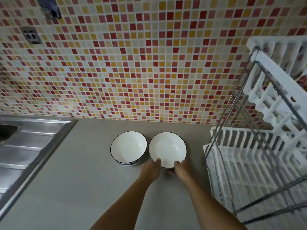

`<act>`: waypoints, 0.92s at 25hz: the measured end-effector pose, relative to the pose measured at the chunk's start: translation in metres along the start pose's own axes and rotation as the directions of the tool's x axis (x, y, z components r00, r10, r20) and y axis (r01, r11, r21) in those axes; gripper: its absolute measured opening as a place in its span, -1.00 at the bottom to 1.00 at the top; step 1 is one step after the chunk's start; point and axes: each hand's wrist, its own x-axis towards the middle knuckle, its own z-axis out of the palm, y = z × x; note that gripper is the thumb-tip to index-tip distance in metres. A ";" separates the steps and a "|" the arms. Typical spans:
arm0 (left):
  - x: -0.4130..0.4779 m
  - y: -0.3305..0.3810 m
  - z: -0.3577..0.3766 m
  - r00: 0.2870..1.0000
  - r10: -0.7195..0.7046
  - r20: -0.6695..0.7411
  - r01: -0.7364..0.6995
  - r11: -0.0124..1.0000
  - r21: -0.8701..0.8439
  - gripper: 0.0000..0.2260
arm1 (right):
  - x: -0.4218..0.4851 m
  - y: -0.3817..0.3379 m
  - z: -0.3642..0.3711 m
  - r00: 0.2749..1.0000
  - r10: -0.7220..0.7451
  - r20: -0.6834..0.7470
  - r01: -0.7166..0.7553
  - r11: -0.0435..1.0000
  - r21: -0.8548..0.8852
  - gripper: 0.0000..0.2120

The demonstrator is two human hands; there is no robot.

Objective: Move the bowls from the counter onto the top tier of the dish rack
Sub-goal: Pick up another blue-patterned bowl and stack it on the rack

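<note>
The steel sink [25, 146] ran along the counter's [83, 188] left edge. Near the tiled back edge sat two white bowls: the left bowl [128, 147] untouched, the right bowl [167, 149] clasped by left hand [152, 169] and right hand [181, 168], thumbs hooked over its near rim, probably for lifting. The dish rack [259, 123] stood rightmost, its top tier empty; no writing was readable

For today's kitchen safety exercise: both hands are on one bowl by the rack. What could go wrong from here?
1. The right bowl sits very close to the left bowl; lifting it may knock them together.
2. Both hands, left and right, hold only its near rim, so it could tip.
3. The dish rack has metal bars in the likely path.
</note>
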 end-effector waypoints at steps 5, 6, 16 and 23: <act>-0.013 0.007 -0.022 0.999 -0.023 -0.041 0.020 0.998 -0.062 -0.70 | -0.018 0.006 0.001 0.996 -0.092 -0.009 0.091 0.995 -0.042 -0.41; -0.017 0.013 -0.031 0.997 -0.023 -0.071 0.018 0.997 -0.071 -0.70 | -0.009 0.015 -0.001 0.990 -0.141 0.000 0.140 0.989 -0.053 -0.32; -0.128 0.087 -0.154 0.800 0.470 -0.373 -0.570 0.791 -0.224 -0.62 | -0.173 -0.121 -0.017 0.801 -0.589 0.105 0.598 0.796 -0.094 -0.51; -0.226 0.136 -0.190 0.560 0.720 -0.410 -0.828 0.466 -0.313 -0.78 | -0.259 -0.185 -0.056 0.653 -0.755 0.057 0.752 0.655 0.076 -0.58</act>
